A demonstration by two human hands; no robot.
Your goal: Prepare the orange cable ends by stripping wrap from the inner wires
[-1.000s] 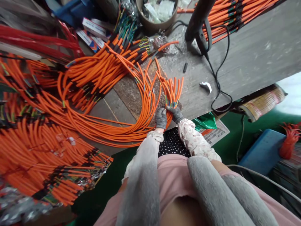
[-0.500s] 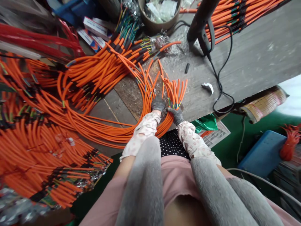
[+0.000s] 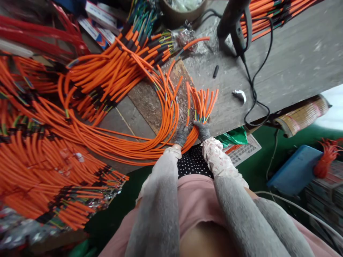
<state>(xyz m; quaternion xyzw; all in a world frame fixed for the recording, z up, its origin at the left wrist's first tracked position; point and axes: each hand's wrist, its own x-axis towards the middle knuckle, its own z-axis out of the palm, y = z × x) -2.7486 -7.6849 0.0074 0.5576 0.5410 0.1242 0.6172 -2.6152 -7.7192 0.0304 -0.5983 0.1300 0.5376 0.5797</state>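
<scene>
from my remote seat i read this as a cable-assembly workshop. the worn, scuffed counter [image 3: 294,60] is buried under orange cables [image 3: 120,142], looped in long curves, with stripped ends showing green, blue and yellow cores. taped bundles [image 3: 40,160] of the same cable pile up at the near left, and red cables [image 3: 32,35] lie at the far left. a dark corded tool [image 3: 233,18] stands at the far side, its black cord [image 3: 254,82] trailing across the counter. a blue crate [image 3: 294,171] sits low on the right.
</scene>
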